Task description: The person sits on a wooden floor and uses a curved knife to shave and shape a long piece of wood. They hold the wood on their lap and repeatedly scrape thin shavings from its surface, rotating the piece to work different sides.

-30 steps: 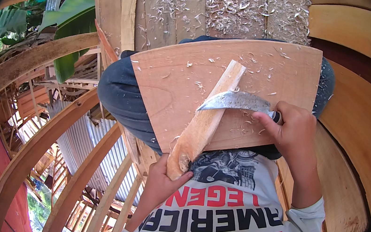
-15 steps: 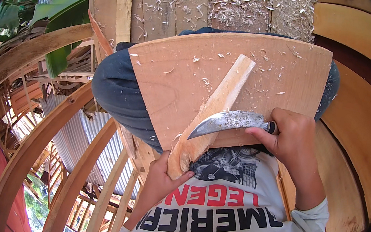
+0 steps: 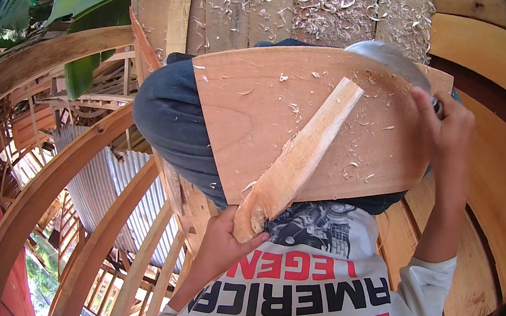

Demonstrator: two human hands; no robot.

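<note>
My left hand point(image 3: 223, 234) is closed round the near, thicker end of a roughly carved piece of wood point(image 3: 298, 158). That piece slants away to the right, its squared far end lying over a flat wooden board point(image 3: 226, 115) across my lap. In my right hand point(image 3: 452, 124), raised near the board's right edge, is the dark handle of a curved knife point(image 3: 395, 65). Its blade points left above the board's far edge, apart from the wood and somewhat blurred. Thin shavings are scattered on the board.
Planks point(image 3: 227, 18) strewn with curled shavings lie beyond my knees. Curved timber ribs point(image 3: 53, 201) rise on the left, with corrugated metal sheets point(image 3: 125, 192) and a banana leaf point(image 3: 99, 7) past them. Broad curved planking point(image 3: 486, 158) walls the right side.
The knife has lifted off the carved wood and swung away to the far right with my right hand. My left hand keeps its grip on the wood, nearly still.
</note>
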